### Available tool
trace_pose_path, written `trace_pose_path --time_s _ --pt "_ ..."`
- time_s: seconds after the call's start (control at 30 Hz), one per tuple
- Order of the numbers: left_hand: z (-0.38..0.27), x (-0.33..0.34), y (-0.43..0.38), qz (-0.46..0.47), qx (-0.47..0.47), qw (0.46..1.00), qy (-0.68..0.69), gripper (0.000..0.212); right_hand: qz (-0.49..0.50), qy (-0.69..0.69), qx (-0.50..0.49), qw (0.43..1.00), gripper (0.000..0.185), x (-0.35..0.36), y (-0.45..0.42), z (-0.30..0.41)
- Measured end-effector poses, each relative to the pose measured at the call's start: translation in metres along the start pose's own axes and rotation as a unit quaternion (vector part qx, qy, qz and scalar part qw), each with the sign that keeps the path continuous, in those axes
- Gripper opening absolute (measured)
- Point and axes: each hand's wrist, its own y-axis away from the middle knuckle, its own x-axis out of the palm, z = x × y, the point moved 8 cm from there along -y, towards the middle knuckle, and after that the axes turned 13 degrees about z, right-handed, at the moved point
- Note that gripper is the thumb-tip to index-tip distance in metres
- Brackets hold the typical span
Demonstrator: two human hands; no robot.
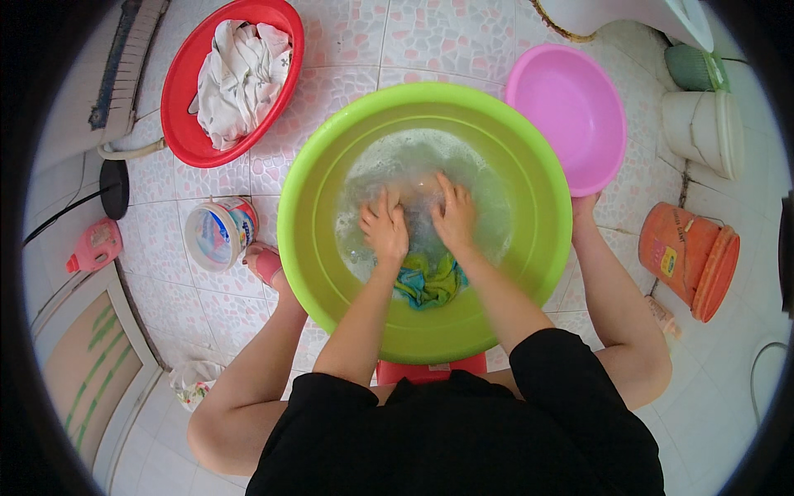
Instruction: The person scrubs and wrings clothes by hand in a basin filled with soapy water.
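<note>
A large lime-green plastic basin [539, 248] holds cloudy, sudsy water [372, 161]. My left hand [384, 228] is in the basin at the water's surface, fingers spread and pointing away from me. To its right my right hand [454, 214] reaches into the water, its fingers also apart. No object shows in either hand; the murky water hides what lies under the fingertips. A wet blue and green cloth [431, 282] lies bunched between my wrists, at the near side of the water.
A red basin [173, 124] with white patterned fabric [242, 87] stands at upper left. A pink basin [567, 118] touches the green one at upper right. A white tub [214, 239] is by my left foot. An orange bucket [679, 251] and a white bucket [695, 130] stand right.
</note>
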Motion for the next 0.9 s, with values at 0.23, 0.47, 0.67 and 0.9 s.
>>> trace_pose_path --time_s 0.23,0.47,0.67,0.9 --pt "-0.013 0.017 -0.001 0.166 0.084 0.895 0.405 0.049 0.130 -0.635 0.071 0.758 0.083 0.037 0.016 0.027" --pt "-0.059 -0.009 0.063 0.156 0.194 0.908 0.338 0.039 0.170 -0.677 0.142 0.702 0.074 0.020 0.052 0.023" --pt "-0.045 -0.018 0.111 0.107 -0.088 0.766 0.628 0.051 0.044 -0.668 0.015 0.743 0.050 -0.030 0.072 0.045" --pt "-0.086 -0.010 0.131 0.351 -0.004 0.492 0.797 0.059 -0.134 -0.307 -0.260 0.906 0.044 -0.091 0.144 0.121"
